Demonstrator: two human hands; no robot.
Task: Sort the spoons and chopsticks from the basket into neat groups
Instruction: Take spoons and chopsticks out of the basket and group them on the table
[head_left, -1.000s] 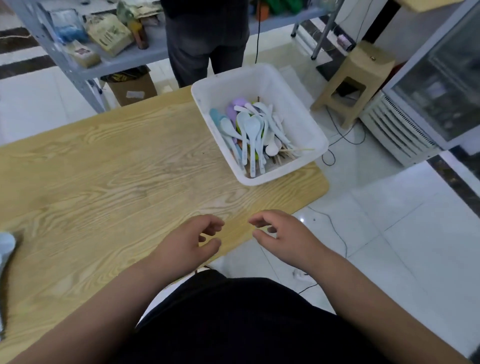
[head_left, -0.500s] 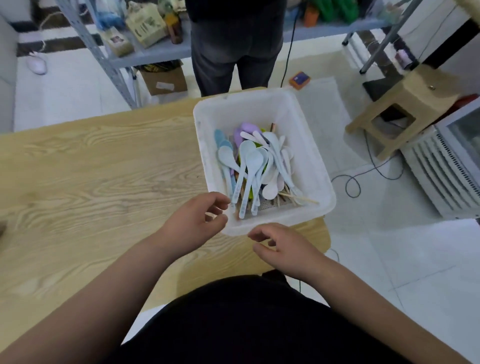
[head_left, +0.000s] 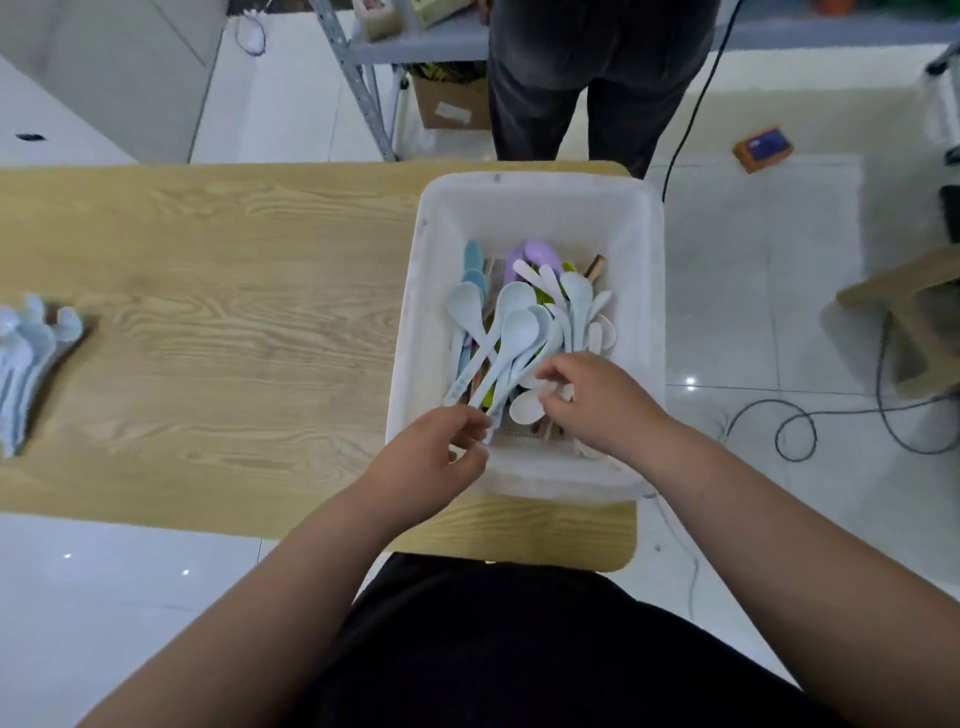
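Now we're down in the basket (head_left: 530, 182), left hand (head_left: 431, 457) pinching a blue spoon (head_left: 519, 332), right hand (head_left: 602, 402) gripping a white spoon (head_left: 527, 408) for sorting.

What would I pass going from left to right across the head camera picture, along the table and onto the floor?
First a pile of pale blue spoons → white basket → coiled black cable on the floor → wooden stool.

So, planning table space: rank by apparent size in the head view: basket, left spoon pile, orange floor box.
white basket
pale blue spoon pile, partly cropped
orange box, farther off, so unsure
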